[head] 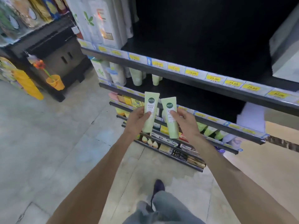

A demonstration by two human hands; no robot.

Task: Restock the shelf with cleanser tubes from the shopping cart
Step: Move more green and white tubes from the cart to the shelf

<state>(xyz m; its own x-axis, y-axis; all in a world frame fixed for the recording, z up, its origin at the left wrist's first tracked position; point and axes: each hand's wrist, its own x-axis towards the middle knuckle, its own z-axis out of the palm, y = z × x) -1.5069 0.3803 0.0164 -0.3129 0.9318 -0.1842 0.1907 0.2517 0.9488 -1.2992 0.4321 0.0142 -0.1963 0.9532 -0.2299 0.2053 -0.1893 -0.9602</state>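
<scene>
My left hand [137, 119] grips a pale green cleanser tube [151, 102] with a dark green round logo, held upright. My right hand [186, 122] grips a second, matching tube [169, 125] right beside it. Both tubes are held in the air in front of the shelf unit, just below the second shelf [202, 88]. On that shelf, further left, a few similar green tubes [137, 76] stand on their caps, with a dark bare stretch to their right. The shopping cart is not in view.
Yellow price tags [215, 78] line the shelf edges. White bottles [103, 21] fill the top shelf's left end and a grey box [286, 50] sits at its right. Lower shelves hold small boxes and tubes. Tiled floor lies to the left, with a yellow cup display [55, 82].
</scene>
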